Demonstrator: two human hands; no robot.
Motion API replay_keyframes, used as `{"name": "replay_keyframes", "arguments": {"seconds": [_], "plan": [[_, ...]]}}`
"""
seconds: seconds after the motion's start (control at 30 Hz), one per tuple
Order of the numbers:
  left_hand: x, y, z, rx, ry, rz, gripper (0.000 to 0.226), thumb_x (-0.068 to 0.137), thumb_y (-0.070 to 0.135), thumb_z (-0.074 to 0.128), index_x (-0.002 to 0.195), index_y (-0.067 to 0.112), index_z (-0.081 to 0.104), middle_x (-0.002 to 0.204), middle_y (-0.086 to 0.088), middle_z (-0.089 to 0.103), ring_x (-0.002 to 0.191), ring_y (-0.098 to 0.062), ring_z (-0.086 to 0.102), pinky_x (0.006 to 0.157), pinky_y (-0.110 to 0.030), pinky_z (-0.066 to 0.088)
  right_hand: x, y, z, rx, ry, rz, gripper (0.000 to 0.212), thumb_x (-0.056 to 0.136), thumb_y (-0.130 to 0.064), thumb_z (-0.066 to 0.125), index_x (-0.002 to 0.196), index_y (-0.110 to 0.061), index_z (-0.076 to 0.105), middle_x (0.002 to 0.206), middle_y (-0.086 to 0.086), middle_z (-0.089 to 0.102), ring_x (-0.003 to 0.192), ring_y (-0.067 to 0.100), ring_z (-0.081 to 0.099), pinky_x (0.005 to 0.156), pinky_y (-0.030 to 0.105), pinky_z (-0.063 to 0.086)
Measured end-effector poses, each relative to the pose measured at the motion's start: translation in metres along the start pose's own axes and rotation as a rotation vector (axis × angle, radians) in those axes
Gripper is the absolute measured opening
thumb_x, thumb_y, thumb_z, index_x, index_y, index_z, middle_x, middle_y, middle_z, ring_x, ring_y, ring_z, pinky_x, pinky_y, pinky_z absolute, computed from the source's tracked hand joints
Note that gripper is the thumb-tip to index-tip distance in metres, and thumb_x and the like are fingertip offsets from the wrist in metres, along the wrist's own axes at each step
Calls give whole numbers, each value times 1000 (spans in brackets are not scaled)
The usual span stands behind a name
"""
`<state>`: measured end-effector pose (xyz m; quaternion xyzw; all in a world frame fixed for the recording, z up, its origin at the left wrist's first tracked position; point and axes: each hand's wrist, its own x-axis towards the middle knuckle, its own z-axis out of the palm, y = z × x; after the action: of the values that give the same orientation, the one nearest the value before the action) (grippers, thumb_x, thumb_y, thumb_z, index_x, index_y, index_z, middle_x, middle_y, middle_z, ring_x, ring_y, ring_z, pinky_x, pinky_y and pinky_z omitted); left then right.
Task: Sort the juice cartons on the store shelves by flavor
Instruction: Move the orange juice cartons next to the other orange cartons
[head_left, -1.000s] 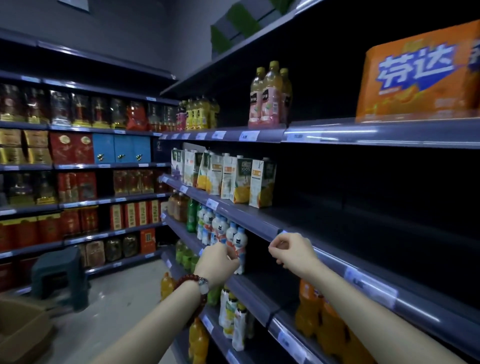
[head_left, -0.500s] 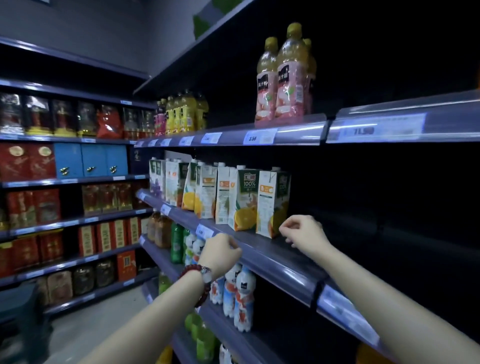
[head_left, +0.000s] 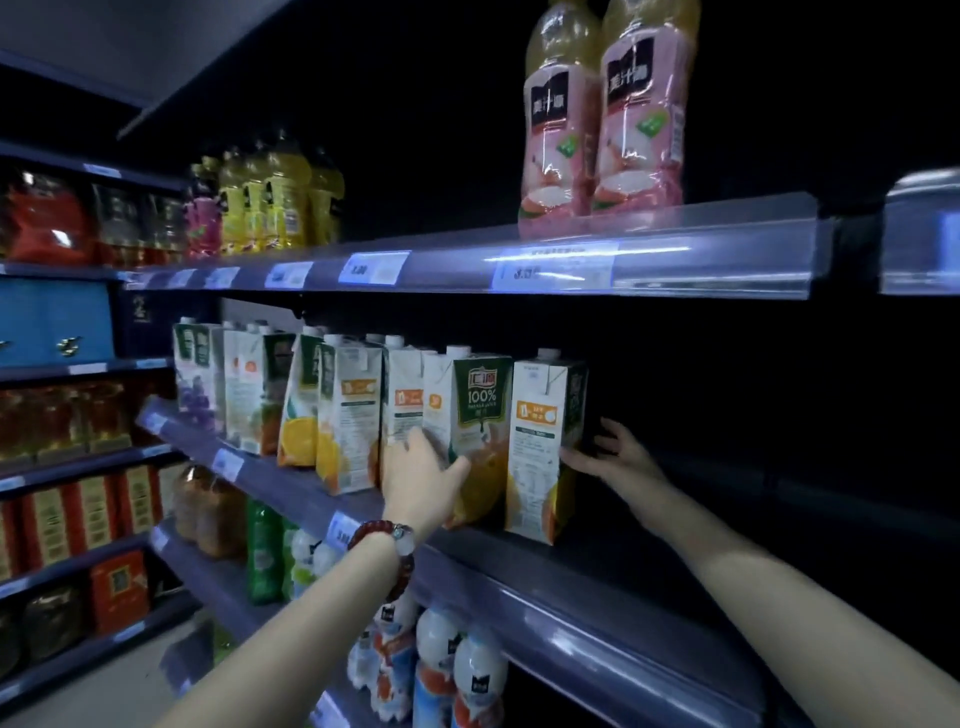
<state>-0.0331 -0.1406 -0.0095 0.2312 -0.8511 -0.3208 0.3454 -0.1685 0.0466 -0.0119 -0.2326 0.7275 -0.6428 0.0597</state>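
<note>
Juice cartons (head_left: 363, 410) stand in a row on the middle shelf (head_left: 545, 582), left hand (head_left: 421, 478) spread open against the orange-fruit carton (head_left: 475, 436), right hand (head_left: 618, 457) open beside the end carton (head_left: 543, 447).

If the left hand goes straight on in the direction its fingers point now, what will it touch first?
The left hand points up toward the row of juice cartons. Its fingertips already look to be against the carton with the green 100% label, so that carton comes first, though depth is hard to judge.
</note>
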Motion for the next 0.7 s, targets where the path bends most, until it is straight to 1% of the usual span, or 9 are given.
{"name": "replay_keyframes", "arguments": {"seconds": [0.07,0.13,0.2,0.27,0.37,0.43,0.47,0.6,0.7], "plan": [[10,-7,4,1,16,12,45,86,34,66,113,3,48,120,-18,55,113,-34,51,96,-45,45,9,3,0,84,-85,51,113,63,-27,87,154,-22,22,156,8,35,140,23,37,105,32,34],[15,-14,8,-28,52,36,52,82,36,70,114,3,46,122,-17,52,116,-34,48,98,-44,44,15,4,1,171,-172,105,116,51,-30,89,151,-26,29,153,5,42,138,22,39,114,38,29],[19,-18,11,-38,82,61,57,78,38,74,115,2,47,121,-17,50,117,-33,46,99,-43,43,17,7,3,219,-228,132,112,48,-32,87,148,-29,37,148,4,49,136,23,43,120,47,23],[20,-20,13,-49,81,67,62,74,41,76,115,2,50,120,-16,49,117,-31,46,100,-43,43,18,9,8,196,-230,125,96,51,-34,85,139,-32,48,140,2,57,132,22,48,118,49,25],[19,-16,16,-106,62,72,73,68,53,79,116,4,52,119,-11,48,115,-27,46,99,-33,39,16,6,21,95,-147,101,68,46,-42,83,110,-36,63,117,-8,69,116,15,58,102,43,42],[17,-15,18,-160,55,67,73,69,51,80,117,6,50,120,-12,49,116,-27,47,94,-32,40,13,2,29,61,-84,94,62,39,-48,83,97,-35,65,105,-12,71,105,9,62,82,34,46],[17,-14,18,-194,47,56,71,69,48,81,118,6,49,121,-13,51,116,-29,49,93,-34,42,11,1,31,54,-61,86,60,38,-49,84,94,-35,67,101,-13,73,101,8,63,78,32,46],[20,-15,22,-319,1,36,69,69,37,83,118,6,44,126,-16,56,118,-33,54,95,-39,47,-3,-2,36,47,0,43,59,39,-50,85,94,-34,68,89,-20,75,93,4,67,73,28,49],[19,-16,24,-417,-19,41,67,69,32,84,116,8,44,128,-14,59,118,-32,57,91,-34,46,-14,-6,41,65,-3,-52,53,52,-39,85,102,-29,69,92,-17,77,86,0,72,63,14,54]]}}
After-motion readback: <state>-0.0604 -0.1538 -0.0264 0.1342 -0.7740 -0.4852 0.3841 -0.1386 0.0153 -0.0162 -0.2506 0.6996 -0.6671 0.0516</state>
